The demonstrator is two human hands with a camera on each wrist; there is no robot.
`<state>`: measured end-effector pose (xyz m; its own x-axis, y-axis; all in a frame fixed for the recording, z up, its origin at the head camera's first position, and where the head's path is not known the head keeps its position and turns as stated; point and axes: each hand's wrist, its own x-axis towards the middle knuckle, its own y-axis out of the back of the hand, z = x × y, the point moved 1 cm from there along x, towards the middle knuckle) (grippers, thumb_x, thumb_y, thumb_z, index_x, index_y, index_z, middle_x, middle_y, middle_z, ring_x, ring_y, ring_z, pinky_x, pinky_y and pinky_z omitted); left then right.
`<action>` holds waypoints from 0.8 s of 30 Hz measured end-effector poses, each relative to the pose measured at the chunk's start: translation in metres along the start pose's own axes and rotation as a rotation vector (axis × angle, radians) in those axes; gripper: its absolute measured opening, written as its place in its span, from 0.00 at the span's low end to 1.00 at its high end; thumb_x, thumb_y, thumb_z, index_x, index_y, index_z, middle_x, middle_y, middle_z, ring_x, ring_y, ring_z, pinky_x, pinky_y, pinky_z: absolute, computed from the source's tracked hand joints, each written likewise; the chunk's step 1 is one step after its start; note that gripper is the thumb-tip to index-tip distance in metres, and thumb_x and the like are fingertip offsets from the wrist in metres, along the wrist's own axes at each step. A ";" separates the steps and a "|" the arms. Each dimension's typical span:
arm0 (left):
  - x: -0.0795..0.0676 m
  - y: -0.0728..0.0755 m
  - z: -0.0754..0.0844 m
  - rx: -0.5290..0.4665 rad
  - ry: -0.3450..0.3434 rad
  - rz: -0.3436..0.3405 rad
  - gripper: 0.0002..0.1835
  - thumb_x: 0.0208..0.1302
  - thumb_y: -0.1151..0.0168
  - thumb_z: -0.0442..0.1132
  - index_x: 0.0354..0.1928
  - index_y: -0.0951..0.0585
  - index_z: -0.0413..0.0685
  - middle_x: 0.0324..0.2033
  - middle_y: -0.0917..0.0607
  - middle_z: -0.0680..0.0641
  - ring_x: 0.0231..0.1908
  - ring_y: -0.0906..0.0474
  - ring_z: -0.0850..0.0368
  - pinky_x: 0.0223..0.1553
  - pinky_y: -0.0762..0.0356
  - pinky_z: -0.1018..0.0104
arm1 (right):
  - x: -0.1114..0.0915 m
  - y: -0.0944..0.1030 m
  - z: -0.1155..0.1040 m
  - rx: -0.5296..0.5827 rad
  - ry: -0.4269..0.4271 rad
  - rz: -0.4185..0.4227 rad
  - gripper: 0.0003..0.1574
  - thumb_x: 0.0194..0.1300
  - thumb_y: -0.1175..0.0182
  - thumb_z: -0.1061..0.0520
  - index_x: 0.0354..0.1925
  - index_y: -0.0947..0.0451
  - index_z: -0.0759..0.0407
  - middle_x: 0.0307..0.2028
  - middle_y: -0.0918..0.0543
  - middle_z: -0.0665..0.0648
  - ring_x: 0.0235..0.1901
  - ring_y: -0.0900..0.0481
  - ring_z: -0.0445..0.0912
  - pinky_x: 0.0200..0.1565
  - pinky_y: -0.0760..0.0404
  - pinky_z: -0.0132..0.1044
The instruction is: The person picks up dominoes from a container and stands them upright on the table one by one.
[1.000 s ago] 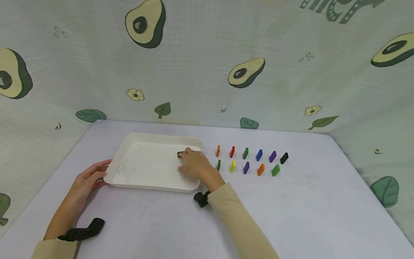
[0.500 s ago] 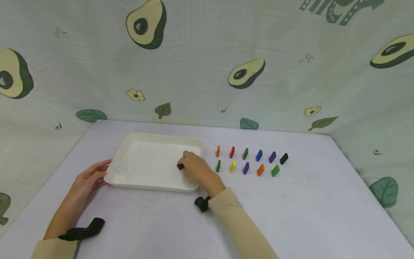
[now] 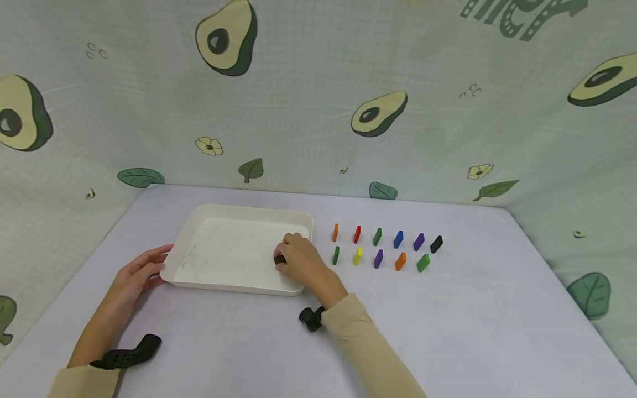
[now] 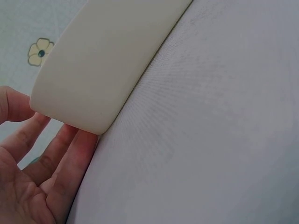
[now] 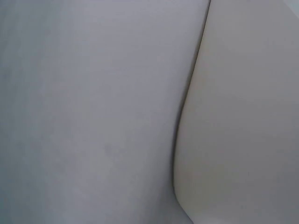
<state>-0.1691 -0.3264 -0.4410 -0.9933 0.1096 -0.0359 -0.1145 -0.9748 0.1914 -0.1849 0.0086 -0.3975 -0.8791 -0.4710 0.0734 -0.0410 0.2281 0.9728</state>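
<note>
My right hand (image 3: pixel 300 260) pinches a small dark domino block (image 3: pixel 280 259) over the right part of a white rectangular tray (image 3: pixel 234 288). The fingers cover part of the block, and whether it touches the tray floor I cannot tell. At the tray's left end, my left hand (image 3: pixel 133 275) rests its fingers against the outer wall. The left wrist view has this left hand (image 4: pixel 39 163) at the tray corner (image 4: pixel 88 88), fingertips touching its side. Only the tray's outer wall (image 5: pixel 238 121) and the table show in the right wrist view; the right hand is out of it.
Right of the tray, several coloured domino blocks stand upright in two rows. The back row runs from an orange block (image 3: pixel 335 232) to a black block (image 3: pixel 436 244). The front row ends with a light green block (image 3: pixel 423 262). A printed cloth (image 3: pixel 308 110) hangs behind the white table (image 3: pixel 478 309).
My right hand has drawn the dark block from the tray's far right area a little toward me, and its fingers now cover more of it. The left hand and tray stay put.
</note>
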 end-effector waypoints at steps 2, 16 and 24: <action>0.000 0.000 0.000 -0.005 0.000 0.001 0.21 0.70 0.50 0.45 0.63 0.31 0.52 0.47 0.25 0.73 0.40 0.24 0.75 0.37 0.24 0.81 | 0.000 0.000 0.000 -0.003 -0.002 0.007 0.12 0.58 0.36 0.51 0.42 0.19 0.52 0.39 0.24 0.50 0.40 0.30 0.43 0.49 0.30 0.35; 0.000 -0.001 -0.001 0.024 0.023 0.005 0.23 0.69 0.50 0.47 0.64 0.32 0.53 0.47 0.26 0.74 0.39 0.24 0.76 0.37 0.24 0.81 | -0.002 0.000 0.001 -0.018 -0.023 -0.021 0.10 0.61 0.38 0.51 0.40 0.21 0.51 0.37 0.24 0.49 0.40 0.29 0.43 0.47 0.31 0.36; -0.001 0.000 0.000 0.026 0.041 0.013 0.23 0.69 0.50 0.49 0.64 0.32 0.54 0.47 0.26 0.74 0.39 0.25 0.76 0.37 0.25 0.81 | 0.002 0.003 0.004 0.117 -0.031 -0.037 0.10 0.62 0.40 0.51 0.40 0.23 0.54 0.33 0.25 0.48 0.36 0.30 0.41 0.44 0.29 0.32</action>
<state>-0.1683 -0.3264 -0.4408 -0.9934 0.0881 -0.0736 -0.1022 -0.9707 0.2174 -0.1886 0.0115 -0.3957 -0.8902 -0.4547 0.0293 -0.1271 0.3096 0.9423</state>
